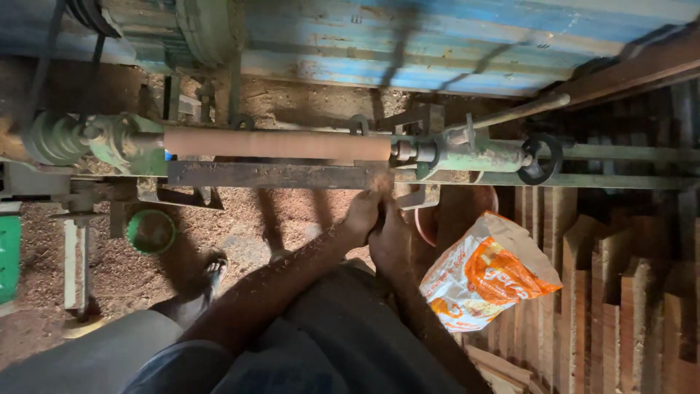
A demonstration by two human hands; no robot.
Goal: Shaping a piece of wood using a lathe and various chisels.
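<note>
1. One long round brown wooden rod sits sideways in the green metal lathe. It looks hard and heavy; hold it by its ends.
2. The left hand and right hand press together near the dark metal bar; I cannot tell what they grip.
3. One orange and white bag lies nearby.

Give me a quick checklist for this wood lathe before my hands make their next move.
1. Round brown wooden cylinder seated between both green lathe ends: ok.
2. Left hand and right hand together at the dark metal tool rest, below the cylinder: ok.
3. What the fingers hold: cannot tell.
4. Cylinder spinning or still: cannot tell.
5. Black tailstock handwheel locked: cannot tell.
6. Orange and white plastic bag apart from the cylinder: ok.
</note>
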